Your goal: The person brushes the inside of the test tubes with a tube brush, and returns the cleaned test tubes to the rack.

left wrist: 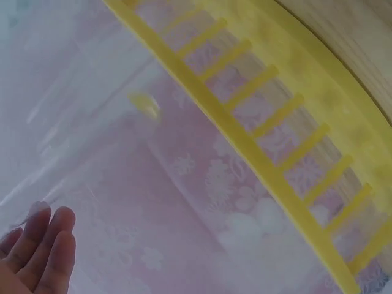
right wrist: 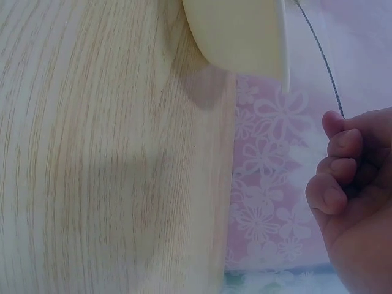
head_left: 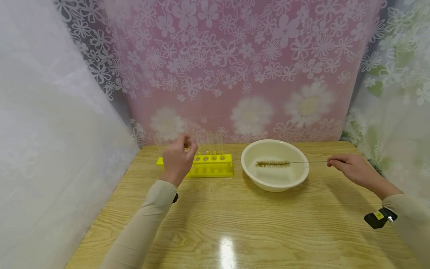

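My left hand (head_left: 178, 157) is raised at the yellow test tube rack (head_left: 209, 173), its fingers and thumb pinching a clear glass test tube (left wrist: 144, 105). The tube is faint in the left wrist view, and its yellow-tinted end points toward the rack. Other clear test tubes (head_left: 220, 144) stand upright in the back of the rack. On the right, my right hand (head_left: 352, 170) grips the thin twisted wire handle (right wrist: 327, 70) of a test tube brush. Its tan bristle head (head_left: 273, 164) extends level over the white basin (head_left: 246, 173).
Both rack and basin stand toward the back of a wood-grain table (head_left: 262, 228). A pink flowered curtain (head_left: 215, 104) hangs right behind them, with pale sheeting (head_left: 60, 149) on the left and a flowered curtain (head_left: 396, 123) on the right.
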A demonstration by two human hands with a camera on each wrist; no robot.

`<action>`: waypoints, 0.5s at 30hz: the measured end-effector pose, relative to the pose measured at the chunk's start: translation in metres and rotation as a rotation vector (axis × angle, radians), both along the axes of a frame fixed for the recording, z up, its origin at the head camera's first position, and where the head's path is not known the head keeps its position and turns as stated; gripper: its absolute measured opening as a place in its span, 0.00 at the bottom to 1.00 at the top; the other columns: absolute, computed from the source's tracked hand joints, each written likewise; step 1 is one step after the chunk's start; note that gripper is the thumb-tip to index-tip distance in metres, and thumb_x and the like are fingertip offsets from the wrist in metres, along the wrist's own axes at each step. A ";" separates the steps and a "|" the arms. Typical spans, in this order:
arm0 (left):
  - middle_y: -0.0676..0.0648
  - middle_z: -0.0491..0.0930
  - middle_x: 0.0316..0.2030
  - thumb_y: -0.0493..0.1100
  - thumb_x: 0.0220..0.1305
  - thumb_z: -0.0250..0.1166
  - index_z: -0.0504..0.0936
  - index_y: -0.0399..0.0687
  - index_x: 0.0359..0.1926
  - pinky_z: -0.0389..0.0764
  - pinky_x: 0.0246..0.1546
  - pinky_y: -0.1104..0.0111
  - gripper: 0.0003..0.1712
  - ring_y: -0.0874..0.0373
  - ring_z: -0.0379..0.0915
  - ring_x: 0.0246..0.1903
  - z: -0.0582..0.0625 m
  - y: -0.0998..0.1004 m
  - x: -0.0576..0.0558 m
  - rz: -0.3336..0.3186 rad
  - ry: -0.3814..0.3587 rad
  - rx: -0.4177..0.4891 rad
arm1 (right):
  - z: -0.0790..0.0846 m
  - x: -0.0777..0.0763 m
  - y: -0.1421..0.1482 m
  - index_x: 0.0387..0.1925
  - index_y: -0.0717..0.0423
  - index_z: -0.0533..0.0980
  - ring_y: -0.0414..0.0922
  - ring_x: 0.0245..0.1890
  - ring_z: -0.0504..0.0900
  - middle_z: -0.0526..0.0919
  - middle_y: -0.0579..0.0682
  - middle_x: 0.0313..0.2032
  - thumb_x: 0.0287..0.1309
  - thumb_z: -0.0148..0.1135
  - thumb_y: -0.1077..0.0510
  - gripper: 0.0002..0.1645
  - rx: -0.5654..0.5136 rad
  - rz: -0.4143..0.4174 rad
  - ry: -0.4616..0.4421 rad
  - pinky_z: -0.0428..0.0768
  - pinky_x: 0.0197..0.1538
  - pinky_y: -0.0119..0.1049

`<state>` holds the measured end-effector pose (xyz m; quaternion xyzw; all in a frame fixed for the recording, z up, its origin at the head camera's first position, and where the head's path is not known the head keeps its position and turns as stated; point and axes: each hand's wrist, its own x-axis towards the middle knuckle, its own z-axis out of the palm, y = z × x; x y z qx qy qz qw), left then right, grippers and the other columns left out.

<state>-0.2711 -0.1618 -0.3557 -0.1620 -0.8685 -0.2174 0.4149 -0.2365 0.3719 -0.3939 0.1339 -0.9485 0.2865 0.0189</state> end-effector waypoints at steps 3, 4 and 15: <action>0.46 0.83 0.27 0.48 0.74 0.56 0.80 0.46 0.45 0.78 0.21 0.63 0.12 0.54 0.79 0.22 -0.001 0.012 0.003 -0.077 -0.043 0.026 | 0.001 0.000 0.000 0.57 0.72 0.76 0.69 0.50 0.81 0.83 0.70 0.50 0.79 0.45 0.56 0.24 0.009 -0.004 0.017 0.81 0.45 0.56; 0.47 0.83 0.28 0.48 0.75 0.55 0.80 0.46 0.46 0.80 0.24 0.62 0.12 0.54 0.81 0.25 -0.001 0.016 0.003 -0.104 -0.063 0.038 | 0.002 0.000 0.000 0.57 0.72 0.76 0.69 0.50 0.81 0.83 0.70 0.50 0.79 0.45 0.56 0.23 0.009 -0.004 0.020 0.81 0.45 0.56; 0.51 0.78 0.34 0.48 0.80 0.49 0.76 0.45 0.57 0.80 0.39 0.63 0.17 0.59 0.75 0.32 -0.008 0.058 0.008 -0.402 -0.288 0.149 | 0.006 0.001 0.003 0.58 0.74 0.74 0.71 0.52 0.80 0.82 0.71 0.51 0.80 0.43 0.56 0.25 -0.008 0.004 -0.001 0.81 0.46 0.58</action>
